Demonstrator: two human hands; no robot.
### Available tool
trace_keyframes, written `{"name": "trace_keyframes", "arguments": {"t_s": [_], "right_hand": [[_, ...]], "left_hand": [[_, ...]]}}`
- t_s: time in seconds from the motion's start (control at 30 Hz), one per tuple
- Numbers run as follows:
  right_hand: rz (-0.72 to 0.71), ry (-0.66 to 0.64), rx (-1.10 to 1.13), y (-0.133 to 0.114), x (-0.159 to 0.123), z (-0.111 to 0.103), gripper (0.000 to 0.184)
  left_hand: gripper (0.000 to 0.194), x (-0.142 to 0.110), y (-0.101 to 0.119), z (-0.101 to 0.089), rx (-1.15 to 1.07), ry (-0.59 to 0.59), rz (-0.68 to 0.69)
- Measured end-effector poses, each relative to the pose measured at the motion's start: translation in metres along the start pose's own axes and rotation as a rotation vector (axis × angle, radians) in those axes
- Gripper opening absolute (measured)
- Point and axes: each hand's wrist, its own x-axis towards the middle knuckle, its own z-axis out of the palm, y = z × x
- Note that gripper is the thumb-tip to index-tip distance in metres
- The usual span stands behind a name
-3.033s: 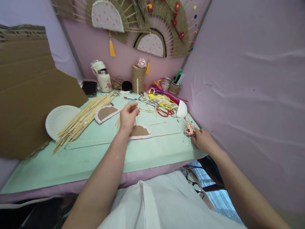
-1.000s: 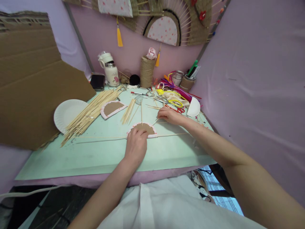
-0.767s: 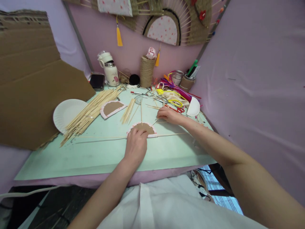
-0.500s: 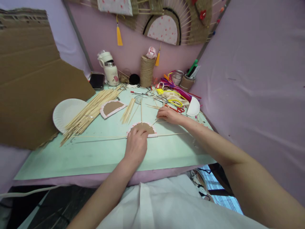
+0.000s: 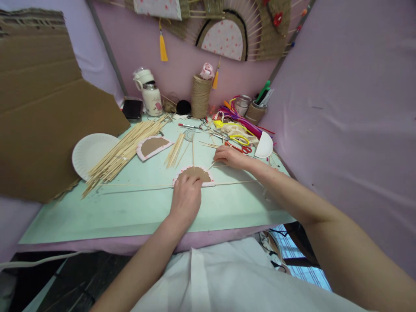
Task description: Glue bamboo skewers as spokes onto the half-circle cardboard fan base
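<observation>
A cardboard half-circle [image 5: 201,174] with a pink-and-white fabric edge lies flat on the table. My left hand [image 5: 186,195] presses it down, fingers bent over its lower left part. One thin bamboo stick [image 5: 193,149] stands out from the top of its arc, and others stretch sideways along its straight edge. To the right, my right hand [image 5: 230,157] pinches another bamboo stick [image 5: 211,166], whose near end meets the arc's right side. A second fabric-edged half-circle [image 5: 155,147] rests further left, beside a small group of short sticks [image 5: 174,151].
A large bundle of sticks [image 5: 123,151] overlaps a paper plate [image 5: 91,151] on the left, near a big cardboard sheet [image 5: 48,108]. Red-handled scissors [image 5: 246,149], yellow-handled scissors [image 5: 239,139] and a folded white piece [image 5: 264,145] lie right. Behind stand a bottle [image 5: 151,99] and twine spool [image 5: 200,97].
</observation>
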Motion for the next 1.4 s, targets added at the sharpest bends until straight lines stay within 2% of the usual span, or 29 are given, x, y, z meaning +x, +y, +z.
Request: {"name": "trace_keyframes", "arguments": {"t_s": [1.4], "right_hand": [[-0.021,-0.109,-0.010,0.0002,0.0056,-0.0044,0.028]], "left_hand": [[0.029,-0.0002,0.0009,-0.0012,0.041,0.004,0.011]]}}
